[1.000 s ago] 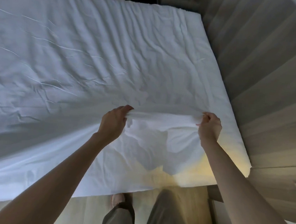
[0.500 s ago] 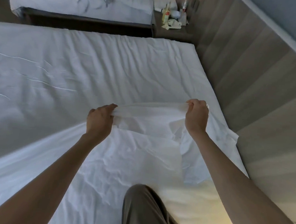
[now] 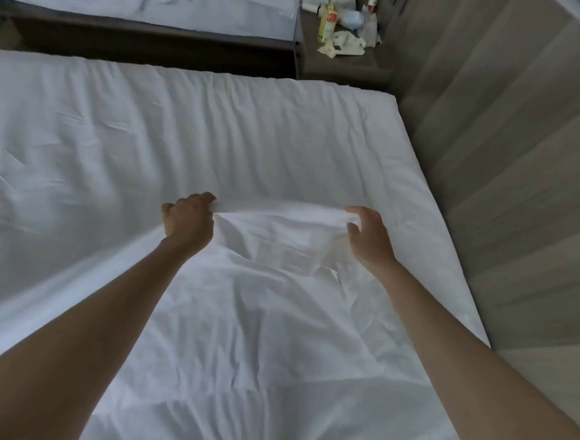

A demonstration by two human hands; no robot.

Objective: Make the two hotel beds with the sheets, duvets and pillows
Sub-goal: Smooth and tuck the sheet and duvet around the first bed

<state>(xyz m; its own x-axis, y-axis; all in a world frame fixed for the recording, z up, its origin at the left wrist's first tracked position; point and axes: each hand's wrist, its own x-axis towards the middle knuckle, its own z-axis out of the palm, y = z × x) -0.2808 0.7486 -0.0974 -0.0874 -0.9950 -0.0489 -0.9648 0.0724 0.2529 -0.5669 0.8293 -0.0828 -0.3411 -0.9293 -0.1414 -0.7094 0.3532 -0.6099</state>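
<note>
The left hand (image 3: 187, 224) and the right hand (image 3: 371, 241) each pinch the edge of the white sheet (image 3: 274, 322), which lies loose on the near mattress (image 3: 219, 129). The sheet looks soft, light and floppy, so it is probably best to hold the edge at two spots.

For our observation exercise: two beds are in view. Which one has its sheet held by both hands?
The near bed: the left hand and right hand grip its sheet. The far bed lies untouched.
</note>
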